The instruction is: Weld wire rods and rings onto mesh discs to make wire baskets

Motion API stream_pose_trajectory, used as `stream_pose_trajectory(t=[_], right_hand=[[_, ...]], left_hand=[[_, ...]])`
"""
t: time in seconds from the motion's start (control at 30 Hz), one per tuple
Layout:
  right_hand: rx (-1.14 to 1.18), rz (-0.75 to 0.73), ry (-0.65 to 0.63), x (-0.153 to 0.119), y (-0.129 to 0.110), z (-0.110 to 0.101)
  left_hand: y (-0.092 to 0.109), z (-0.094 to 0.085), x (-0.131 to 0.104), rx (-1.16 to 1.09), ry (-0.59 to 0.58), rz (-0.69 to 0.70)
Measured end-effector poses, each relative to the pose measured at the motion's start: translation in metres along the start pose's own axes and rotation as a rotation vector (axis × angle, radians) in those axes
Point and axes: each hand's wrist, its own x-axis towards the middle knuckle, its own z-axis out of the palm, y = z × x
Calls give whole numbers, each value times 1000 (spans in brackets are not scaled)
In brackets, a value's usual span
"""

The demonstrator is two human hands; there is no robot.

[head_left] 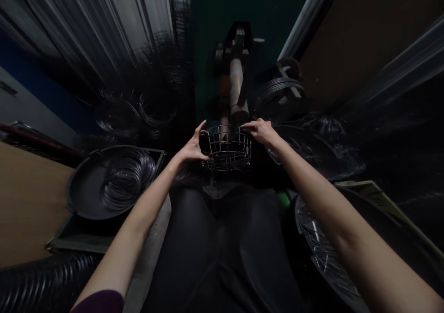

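A small round wire basket (227, 153) is between my hands, just in front of a machine (237, 79) with a thick metal arm that ends above it. My left hand (194, 145) grips the basket's left side, thumb low and fingers at the upper edge. On the right, my right hand (260, 130) pinches the upper rim with its fingertips. The machine's lower arm (225, 128) reaches into or behind the basket; I cannot tell which.
At left, a black basin (85, 188) holds a stack of wire rings (128, 176). More wire rings (280, 88) hang right of the machine. A dark basin at lower right contains short wire pieces (322, 243). Wire coils (118, 114) stand at back left.
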Motion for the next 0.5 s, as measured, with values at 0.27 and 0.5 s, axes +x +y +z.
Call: stream_pose_trajectory(t=[0.27, 0.5], right_hand=[[-74, 38, 63, 18, 2, -3], [-100, 59, 44, 25, -8, -3]], left_hand=[[-5, -3, 18, -15, 35, 21], [-10, -7, 27, 32, 29, -7]])
